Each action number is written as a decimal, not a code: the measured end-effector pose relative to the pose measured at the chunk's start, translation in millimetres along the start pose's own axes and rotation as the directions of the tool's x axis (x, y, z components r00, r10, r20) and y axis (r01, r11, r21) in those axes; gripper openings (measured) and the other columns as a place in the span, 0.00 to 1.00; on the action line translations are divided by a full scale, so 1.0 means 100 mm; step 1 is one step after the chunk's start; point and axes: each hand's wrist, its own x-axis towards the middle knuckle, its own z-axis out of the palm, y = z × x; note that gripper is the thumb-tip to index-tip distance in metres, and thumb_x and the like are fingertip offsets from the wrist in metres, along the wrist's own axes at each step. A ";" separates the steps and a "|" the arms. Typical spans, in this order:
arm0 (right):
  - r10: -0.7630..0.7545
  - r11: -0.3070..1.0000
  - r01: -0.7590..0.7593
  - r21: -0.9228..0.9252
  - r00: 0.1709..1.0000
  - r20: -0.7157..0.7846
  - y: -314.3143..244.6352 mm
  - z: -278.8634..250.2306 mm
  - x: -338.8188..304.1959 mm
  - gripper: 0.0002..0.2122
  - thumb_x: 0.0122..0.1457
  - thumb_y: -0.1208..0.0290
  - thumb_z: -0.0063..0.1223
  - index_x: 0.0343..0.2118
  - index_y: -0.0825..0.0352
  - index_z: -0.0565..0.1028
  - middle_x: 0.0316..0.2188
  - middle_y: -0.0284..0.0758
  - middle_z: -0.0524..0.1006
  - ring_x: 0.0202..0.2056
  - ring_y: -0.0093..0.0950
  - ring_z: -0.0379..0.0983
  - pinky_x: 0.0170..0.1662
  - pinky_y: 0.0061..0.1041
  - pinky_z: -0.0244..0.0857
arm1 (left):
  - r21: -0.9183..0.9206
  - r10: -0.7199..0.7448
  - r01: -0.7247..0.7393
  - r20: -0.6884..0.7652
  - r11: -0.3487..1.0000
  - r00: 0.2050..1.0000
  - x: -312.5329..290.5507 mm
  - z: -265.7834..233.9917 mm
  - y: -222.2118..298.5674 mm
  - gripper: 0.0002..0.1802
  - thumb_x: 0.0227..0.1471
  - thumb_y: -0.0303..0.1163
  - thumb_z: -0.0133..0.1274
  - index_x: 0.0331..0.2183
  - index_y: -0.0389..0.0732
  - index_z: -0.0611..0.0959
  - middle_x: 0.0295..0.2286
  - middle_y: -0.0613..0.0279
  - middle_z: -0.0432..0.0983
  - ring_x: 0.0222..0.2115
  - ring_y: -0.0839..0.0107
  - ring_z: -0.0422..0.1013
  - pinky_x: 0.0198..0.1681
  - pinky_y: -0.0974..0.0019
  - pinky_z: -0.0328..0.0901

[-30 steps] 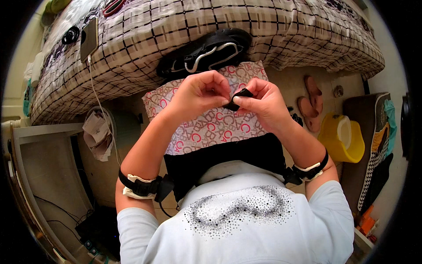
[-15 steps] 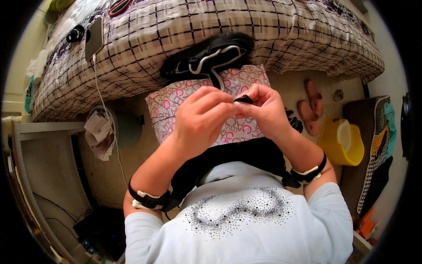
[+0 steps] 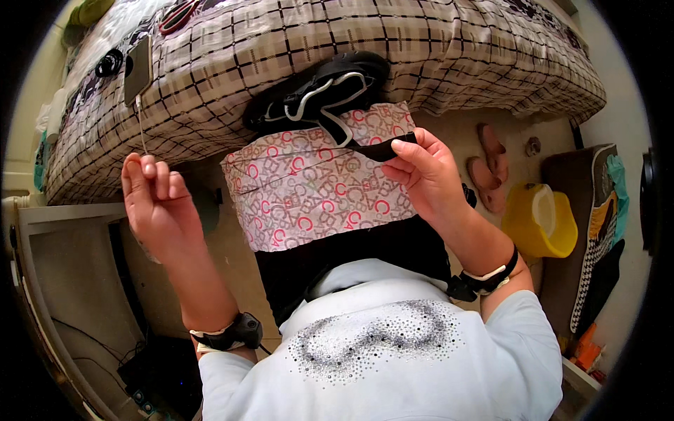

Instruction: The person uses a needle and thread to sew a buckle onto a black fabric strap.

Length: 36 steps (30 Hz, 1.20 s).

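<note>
My right hand pinches the end of a black strap between thumb and fingers. The strap runs left to a black article with white piping, perhaps a shoe or sandal, that leans against the bed's edge. A pale cloth printed with pink and grey letters covers my lap below it. Out to the left, my left hand is raised with its fingers drawn together at the tips. Anything in that pinch is too small to make out.
The checked bedspread holds a phone with a white cable, a black coil and red-handled scissors. On the right are pink slippers and a yellow bucket. A pale frame stands left.
My left hand has swung from beside my right hand out to the far left. The right hand still grips the strap, and more of the strap now shows.
</note>
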 end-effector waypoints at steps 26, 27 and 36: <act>-0.124 0.986 0.128 -0.104 0.991 0.044 0.03 0.05 -0.06 0.07 0.52 0.79 0.55 0.27 0.64 0.67 0.27 0.30 0.74 0.28 0.18 0.74 0.34 0.21 0.74 | 0.755 -0.333 -0.260 0.533 0.602 0.778 -0.63 0.81 -0.85 0.08 0.45 0.20 0.55 0.32 0.38 0.82 0.19 0.68 0.63 0.18 0.82 0.60 0.19 0.77 0.55; -0.131 0.985 0.136 -0.111 0.990 0.048 0.03 0.05 -0.06 0.07 0.52 0.79 0.55 0.26 0.64 0.67 0.27 0.29 0.73 0.28 0.18 0.73 0.34 0.21 0.74 | 0.754 -0.333 -0.258 0.533 0.604 0.778 -0.63 0.81 -0.85 0.08 0.45 0.20 0.55 0.32 0.38 0.82 0.19 0.68 0.63 0.18 0.82 0.60 0.19 0.77 0.55; -0.267 0.935 0.277 -0.222 0.961 0.074 0.05 0.05 -0.07 0.06 0.51 0.81 0.56 0.27 0.66 0.68 0.29 0.31 0.74 0.29 0.17 0.72 0.34 0.18 0.72 | 0.757 -0.342 -0.247 0.528 0.605 0.777 -0.62 0.82 -0.85 0.08 0.43 0.19 0.55 0.31 0.37 0.82 0.19 0.66 0.64 0.17 0.79 0.61 0.19 0.75 0.56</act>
